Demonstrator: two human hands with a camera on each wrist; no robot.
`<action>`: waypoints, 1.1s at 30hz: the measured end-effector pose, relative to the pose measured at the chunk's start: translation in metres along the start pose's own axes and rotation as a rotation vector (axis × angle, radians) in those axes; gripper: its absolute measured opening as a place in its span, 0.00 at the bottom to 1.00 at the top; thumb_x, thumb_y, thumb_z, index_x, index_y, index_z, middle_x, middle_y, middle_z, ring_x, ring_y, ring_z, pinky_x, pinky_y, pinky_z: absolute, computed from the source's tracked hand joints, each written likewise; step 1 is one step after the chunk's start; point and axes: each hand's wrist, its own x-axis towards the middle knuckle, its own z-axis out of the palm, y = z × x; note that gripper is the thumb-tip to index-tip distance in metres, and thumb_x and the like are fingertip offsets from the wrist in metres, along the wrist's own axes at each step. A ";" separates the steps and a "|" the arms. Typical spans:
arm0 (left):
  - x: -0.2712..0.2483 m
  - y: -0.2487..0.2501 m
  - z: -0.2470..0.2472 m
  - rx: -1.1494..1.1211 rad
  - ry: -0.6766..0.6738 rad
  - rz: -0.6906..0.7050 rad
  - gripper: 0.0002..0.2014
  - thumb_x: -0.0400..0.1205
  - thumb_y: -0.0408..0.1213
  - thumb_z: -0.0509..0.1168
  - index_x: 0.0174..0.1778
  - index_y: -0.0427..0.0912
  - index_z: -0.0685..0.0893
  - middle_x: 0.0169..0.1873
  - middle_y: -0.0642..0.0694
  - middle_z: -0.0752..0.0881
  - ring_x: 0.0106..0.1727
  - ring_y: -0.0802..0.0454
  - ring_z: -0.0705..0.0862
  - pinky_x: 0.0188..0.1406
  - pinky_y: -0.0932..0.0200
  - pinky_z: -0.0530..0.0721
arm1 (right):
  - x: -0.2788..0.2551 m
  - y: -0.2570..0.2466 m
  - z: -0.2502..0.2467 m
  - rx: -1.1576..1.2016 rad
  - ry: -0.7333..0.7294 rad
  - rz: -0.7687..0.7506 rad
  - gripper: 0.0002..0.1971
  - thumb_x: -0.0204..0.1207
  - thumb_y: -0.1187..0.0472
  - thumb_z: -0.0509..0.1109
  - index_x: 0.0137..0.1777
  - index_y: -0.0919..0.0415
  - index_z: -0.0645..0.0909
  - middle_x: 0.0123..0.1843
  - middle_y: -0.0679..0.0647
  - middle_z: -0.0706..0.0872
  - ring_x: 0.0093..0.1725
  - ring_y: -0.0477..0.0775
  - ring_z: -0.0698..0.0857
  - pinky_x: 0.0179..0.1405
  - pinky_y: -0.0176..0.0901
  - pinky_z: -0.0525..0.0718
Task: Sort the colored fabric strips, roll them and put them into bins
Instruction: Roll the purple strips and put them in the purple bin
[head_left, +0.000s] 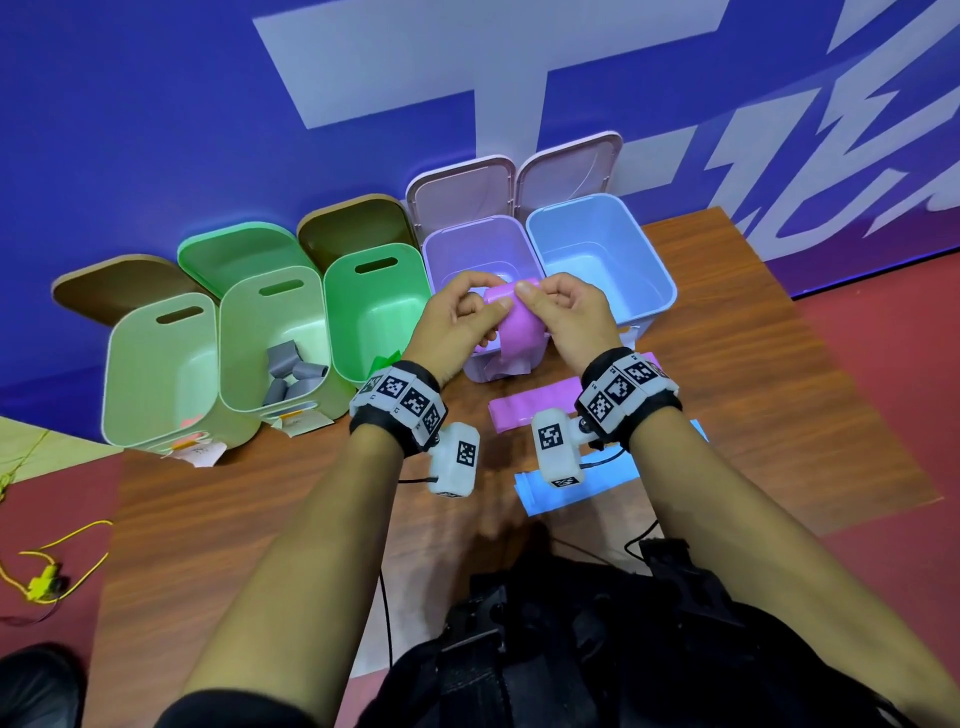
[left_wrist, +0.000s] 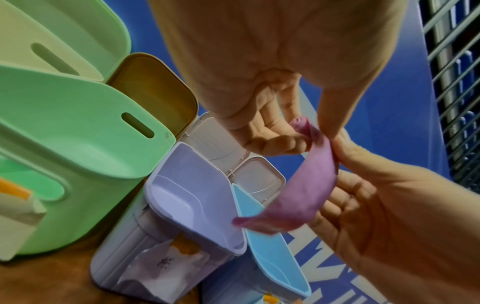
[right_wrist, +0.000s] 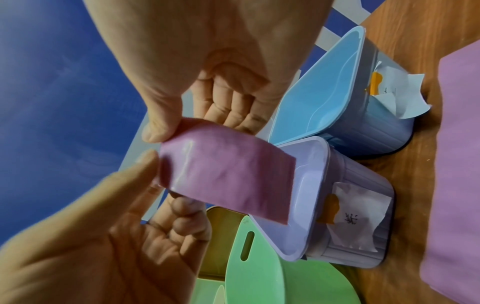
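Both hands hold one purple fabric strip (head_left: 511, 325) in the air just in front of the purple bin (head_left: 478, 244). My left hand (head_left: 467, 312) pinches its rolled top end (left_wrist: 301, 125) from the left. My right hand (head_left: 558, 306) pinches the same end from the right. The strip's loose tail (right_wrist: 228, 181) hangs down over the bin's front rim. A second purple strip (head_left: 535, 410) and a blue strip (head_left: 561, 486) lie flat on the table under my right wrist. The blue bin (head_left: 597, 249) stands to the right, with nothing showing inside.
Three green bins stand at the left: the left one (head_left: 161, 364), the middle one (head_left: 270, 338) holding several grey rolls (head_left: 293, 374), and the right one (head_left: 374, 306). All lids are tipped back against the blue wall. The wooden table (head_left: 753, 389) ends close at right.
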 end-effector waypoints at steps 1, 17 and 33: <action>0.000 -0.001 0.001 0.013 -0.002 0.006 0.09 0.82 0.31 0.70 0.57 0.44 0.83 0.31 0.37 0.79 0.32 0.48 0.81 0.36 0.60 0.83 | 0.000 -0.001 0.000 0.005 0.003 -0.006 0.11 0.79 0.57 0.77 0.43 0.64 0.82 0.36 0.55 0.87 0.36 0.47 0.85 0.36 0.35 0.82; -0.003 -0.008 -0.003 0.058 0.040 0.055 0.07 0.86 0.34 0.65 0.59 0.46 0.83 0.32 0.39 0.84 0.30 0.53 0.83 0.38 0.61 0.85 | -0.005 -0.004 -0.001 0.059 -0.087 -0.026 0.13 0.78 0.65 0.75 0.62 0.66 0.86 0.47 0.60 0.87 0.49 0.50 0.86 0.48 0.33 0.82; -0.003 -0.007 0.000 -0.020 -0.027 -0.024 0.14 0.83 0.34 0.70 0.65 0.45 0.86 0.40 0.47 0.88 0.41 0.55 0.84 0.49 0.57 0.86 | -0.003 -0.003 0.000 0.040 -0.005 -0.029 0.07 0.74 0.62 0.80 0.43 0.60 0.83 0.44 0.68 0.90 0.39 0.52 0.88 0.43 0.44 0.86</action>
